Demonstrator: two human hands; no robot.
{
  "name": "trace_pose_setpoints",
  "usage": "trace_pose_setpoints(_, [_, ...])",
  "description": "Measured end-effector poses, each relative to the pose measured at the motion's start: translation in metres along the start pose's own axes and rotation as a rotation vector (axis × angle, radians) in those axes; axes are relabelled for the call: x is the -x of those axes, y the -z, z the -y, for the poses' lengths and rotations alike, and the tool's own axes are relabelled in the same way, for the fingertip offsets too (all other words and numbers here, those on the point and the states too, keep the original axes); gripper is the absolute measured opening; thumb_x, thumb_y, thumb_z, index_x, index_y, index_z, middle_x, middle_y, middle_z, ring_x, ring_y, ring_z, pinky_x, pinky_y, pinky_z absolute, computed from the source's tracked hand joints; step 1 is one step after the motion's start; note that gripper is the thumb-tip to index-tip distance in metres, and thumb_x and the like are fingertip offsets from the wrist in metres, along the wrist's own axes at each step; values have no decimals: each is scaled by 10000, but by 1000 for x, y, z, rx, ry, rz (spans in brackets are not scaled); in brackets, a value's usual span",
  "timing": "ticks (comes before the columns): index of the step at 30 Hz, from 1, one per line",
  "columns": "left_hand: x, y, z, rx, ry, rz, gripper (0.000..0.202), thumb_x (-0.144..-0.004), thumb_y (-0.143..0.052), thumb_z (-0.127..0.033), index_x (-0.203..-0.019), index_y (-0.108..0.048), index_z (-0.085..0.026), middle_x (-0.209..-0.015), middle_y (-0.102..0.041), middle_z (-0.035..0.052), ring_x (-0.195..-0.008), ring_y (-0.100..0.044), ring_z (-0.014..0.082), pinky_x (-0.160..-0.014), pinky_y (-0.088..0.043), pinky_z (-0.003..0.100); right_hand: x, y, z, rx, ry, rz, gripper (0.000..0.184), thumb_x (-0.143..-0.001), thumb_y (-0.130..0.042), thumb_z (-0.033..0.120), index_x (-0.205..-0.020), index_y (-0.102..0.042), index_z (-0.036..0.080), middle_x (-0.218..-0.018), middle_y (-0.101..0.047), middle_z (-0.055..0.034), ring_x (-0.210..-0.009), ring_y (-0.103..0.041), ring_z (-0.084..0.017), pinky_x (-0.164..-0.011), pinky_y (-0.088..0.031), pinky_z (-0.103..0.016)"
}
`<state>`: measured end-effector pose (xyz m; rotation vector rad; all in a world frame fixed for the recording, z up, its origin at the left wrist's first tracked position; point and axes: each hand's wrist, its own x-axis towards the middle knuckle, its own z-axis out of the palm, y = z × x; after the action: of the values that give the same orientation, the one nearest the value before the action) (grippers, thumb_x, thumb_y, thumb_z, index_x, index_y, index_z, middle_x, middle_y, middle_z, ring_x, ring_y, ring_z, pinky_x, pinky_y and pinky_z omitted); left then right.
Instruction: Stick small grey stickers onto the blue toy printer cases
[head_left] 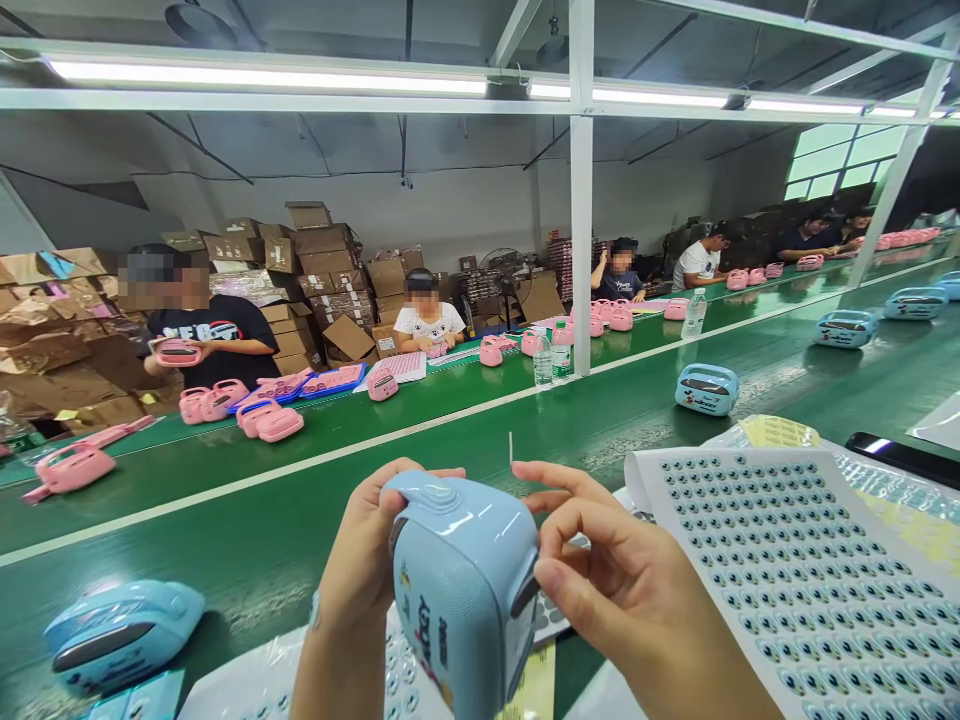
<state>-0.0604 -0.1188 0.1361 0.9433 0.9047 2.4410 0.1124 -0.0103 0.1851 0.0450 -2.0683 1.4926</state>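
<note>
at the near edge of the green belt (300, 520), a pale blue case (461, 590) stands on end between both hands, long axis running up toward the camera, top tipped away. left hand (367, 565) wraps its left side in a firm hold; right hand (607, 570) touches the right edge, thumb on the dark trim, fingers half curled. sticker sheet (795, 580) lies just right; the case's front and base are hidden, and the thin upright sliver above it is unclear.

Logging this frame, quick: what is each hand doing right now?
Left hand: closed around the light blue case, holding it up.
Right hand: fingers curled, thumb on the case's right edge; a full grip cannot be told.
</note>
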Motion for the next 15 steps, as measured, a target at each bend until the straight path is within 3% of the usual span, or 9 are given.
trace_pose_setpoints(4, [2,0,-2,13,14,5,488,-516,-881,-550,-643,-660,-133,-825,-728,102,-623,-650,182,-526,-503,205,1,-2,-1,43,26,-15,175,-846,-657,316,-718,-603,210,-1303,-527,-37,-1044,-600,-175,-856,-540,-254])
trace_pose_setpoints(9, [3,-6,-5,31,19,-51,555,-409,-919,-550,-619,-647,-115,-782,-716,114,-593,-635,198,-504,-495,228,4,-9,-2,82,81,-133,187,-821,-695,319,-680,-620,220,-1285,-527,-28,-1102,-588,-181,-784,-562,-204])
trace_pose_setpoints(11, [3,-9,-4,50,35,-70,516,-444,-922,-512,-613,-633,-119,-766,-710,102,-570,-616,179,-497,-480,221,5,-12,-2,24,96,-225,102,-782,-748,312,-817,-658,277,-1349,-486,-3,-1080,-611,-181,-796,-582,-238])
trace_pose_setpoints(13, [4,-10,-2,67,52,-71,419,-537,-906,-418,-597,-611,-127,-762,-708,86,-532,-583,143,-482,-450,202,5,-14,-2,-53,99,-283,479,-721,-814,286,-1122,-586,419,-1422,-428,19,-985,-648,-158,-818,-599,-294])
trace_pose_setpoints(15, [4,-11,1,82,64,-64,321,-601,-872,-299,-594,-598,-133,-778,-709,72,-520,-564,123,-482,-434,193,2,-14,-3,-130,103,-252,837,-692,-848,294,-1338,-371,530,-1448,-411,17,-991,-652,-152,-887,-585,-326])
